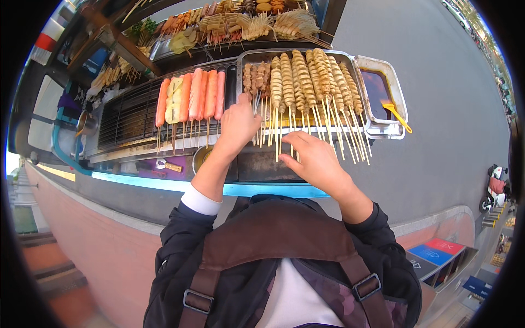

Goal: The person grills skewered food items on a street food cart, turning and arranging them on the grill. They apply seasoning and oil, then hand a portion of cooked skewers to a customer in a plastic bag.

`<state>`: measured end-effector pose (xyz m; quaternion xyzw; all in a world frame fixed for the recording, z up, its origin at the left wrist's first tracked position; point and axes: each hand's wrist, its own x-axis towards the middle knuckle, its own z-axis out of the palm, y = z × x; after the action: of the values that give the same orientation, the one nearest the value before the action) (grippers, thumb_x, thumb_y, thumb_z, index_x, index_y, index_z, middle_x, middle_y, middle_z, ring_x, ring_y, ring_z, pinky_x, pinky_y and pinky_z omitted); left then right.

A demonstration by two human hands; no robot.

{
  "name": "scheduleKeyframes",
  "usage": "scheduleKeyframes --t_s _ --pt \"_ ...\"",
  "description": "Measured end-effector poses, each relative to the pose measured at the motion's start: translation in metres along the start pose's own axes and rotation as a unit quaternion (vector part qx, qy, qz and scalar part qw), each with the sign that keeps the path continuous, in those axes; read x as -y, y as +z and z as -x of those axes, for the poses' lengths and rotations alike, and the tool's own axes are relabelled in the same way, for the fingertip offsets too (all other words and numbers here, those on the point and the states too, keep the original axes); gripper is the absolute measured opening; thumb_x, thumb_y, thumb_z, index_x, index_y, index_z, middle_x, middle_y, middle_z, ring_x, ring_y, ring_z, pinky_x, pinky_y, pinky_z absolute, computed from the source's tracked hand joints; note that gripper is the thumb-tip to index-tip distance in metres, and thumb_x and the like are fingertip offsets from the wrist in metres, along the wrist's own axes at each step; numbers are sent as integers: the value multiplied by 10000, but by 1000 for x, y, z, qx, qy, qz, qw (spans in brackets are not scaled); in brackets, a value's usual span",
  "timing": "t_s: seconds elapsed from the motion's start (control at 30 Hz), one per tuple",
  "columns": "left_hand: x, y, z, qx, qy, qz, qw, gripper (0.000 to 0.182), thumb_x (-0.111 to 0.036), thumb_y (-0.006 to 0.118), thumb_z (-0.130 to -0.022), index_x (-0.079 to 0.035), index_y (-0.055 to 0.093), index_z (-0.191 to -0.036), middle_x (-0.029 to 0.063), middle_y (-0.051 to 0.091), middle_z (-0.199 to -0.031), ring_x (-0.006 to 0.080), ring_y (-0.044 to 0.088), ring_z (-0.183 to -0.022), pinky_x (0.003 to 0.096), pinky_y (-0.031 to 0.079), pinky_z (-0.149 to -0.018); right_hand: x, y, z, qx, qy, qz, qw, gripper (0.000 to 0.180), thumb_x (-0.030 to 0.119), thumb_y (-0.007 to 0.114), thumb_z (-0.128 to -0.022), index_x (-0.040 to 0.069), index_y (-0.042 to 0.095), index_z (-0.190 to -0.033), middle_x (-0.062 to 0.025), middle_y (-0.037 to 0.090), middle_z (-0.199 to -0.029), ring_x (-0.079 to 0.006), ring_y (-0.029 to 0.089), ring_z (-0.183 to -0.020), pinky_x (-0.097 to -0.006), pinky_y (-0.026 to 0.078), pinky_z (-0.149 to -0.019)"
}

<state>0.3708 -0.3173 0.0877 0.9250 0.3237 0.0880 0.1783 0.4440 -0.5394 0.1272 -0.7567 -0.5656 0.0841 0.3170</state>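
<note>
My left hand (240, 121) reaches over the left edge of a metal tray (357, 88), its fingers at the lower end of the brown meat skewers (257, 78); whether it grips one is hidden. Beside it, my right hand (313, 158) hovers by the bare sticks of the spiral-cut potato skewers (301, 82), thumb and fingers apart, with nothing plainly held. The potato skewers lie piled in the tray, sticks towards me. Left of the tray, pink sausages on sticks (196, 96) and a skewer of pale slices (174, 100) lie on a grill (127, 112).
A tray of dark sauce (375, 88) holds a yellow brush (397, 117) at the right. More skewers (246, 24) stand behind. A metal bowl (202, 158) and a wooden-handled tool (170, 165) lie near the cart's blue front rail (262, 190). A metal pot (86, 123) is at the left.
</note>
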Motion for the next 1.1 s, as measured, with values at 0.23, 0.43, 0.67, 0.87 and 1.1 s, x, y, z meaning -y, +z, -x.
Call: scheduleKeyframes --t_s 0.23,0.43,0.67,0.87,1.1 --pt "11 -7 -18 3 -26 231 973 474 -97 672 -831 46 551 -1267 132 685 -683 211 674 -527 335 538 -554 -13 2 12 -10 20 -36 999 337 267 720 -899 41 667 -1143 -127 682 -1058 -349 676 -934 -441 549 -795" --pt "-2 -4 5 7 -29 75 997 505 -272 755 -854 -26 571 -1255 98 684 -669 270 701 -660 407 533 -665 -6 -35 6 25 34 -62 997 338 208 766 -873 40 672 -1152 -110 684 -1029 -277 676 -827 -387 545 -752" --pt "7 -34 45 -108 -28 139 984 440 -321 774 -883 -42 646 -1198 78 689 -674 211 667 -605 366 518 -645 -56 -160 -96 -314 -88 46 944 254 123 670 -951 -1 685 -1172 -149 735 -996 -235 711 -827 -348 564 -725" --pt "35 -30 93 -174 -30 303 937 278 -94 775 -887 -13 672 -1132 26 674 -662 42 577 -562 211 458 -555 -96 -228 -256 -332 -91 203 917 240 190 554 -950 3 698 -992 -247 690 -1000 -434 646 -1002 -516 520 -889" --pt "73 -22 151 -238 -67 350 904 221 -40 723 -922 22 664 -1126 46 709 -720 49 626 -611 198 483 -570 -137 -244 -386 -239 13 324 915 270 202 542 -932 53 766 -954 -199 740 -954 -386 719 -914 -496 567 -825"
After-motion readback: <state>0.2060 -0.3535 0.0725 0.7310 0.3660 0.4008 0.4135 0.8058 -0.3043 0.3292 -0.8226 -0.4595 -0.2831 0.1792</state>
